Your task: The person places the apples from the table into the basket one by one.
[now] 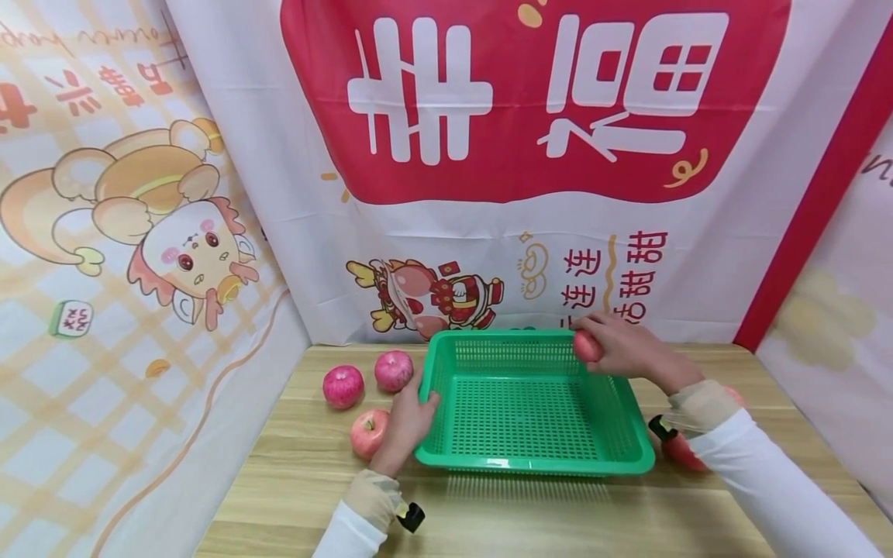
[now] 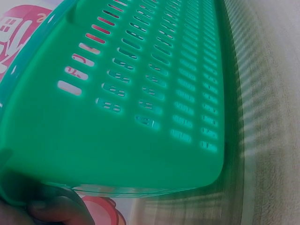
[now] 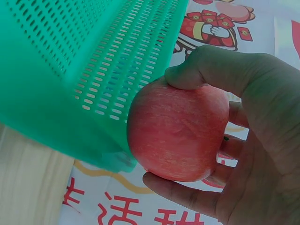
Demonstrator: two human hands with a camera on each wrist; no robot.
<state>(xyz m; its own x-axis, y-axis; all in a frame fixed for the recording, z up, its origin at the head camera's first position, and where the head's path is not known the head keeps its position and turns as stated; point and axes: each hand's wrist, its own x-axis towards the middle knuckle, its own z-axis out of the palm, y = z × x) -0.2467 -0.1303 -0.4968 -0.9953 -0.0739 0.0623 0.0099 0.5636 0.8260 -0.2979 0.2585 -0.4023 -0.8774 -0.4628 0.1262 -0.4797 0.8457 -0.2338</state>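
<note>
A green plastic basket [image 1: 523, 465] with slotted walls and a meshed floor stands on the wooden table, and no fruit shows inside it. My left hand [image 1: 410, 422] grips its left rim, the thumb over the edge; in the left wrist view, fingers [image 2: 61, 208] show beside the rim, partly cut off. Above the far right corner, my right hand [image 1: 621, 349] holds a red apple [image 3: 180, 131] between thumb and curled fingers. Left of the basket sit two deep pink apples [image 1: 343, 387] and a lighter red apple [image 1: 368, 434], the latter partly behind my left hand.
Right of the basket, a red apple [image 1: 685, 452] lies partly under my right forearm, and another apple [image 1: 735, 397] peeks out behind the sleeve. Printed cloths hang behind the table [image 1: 279, 473] and at both sides.
</note>
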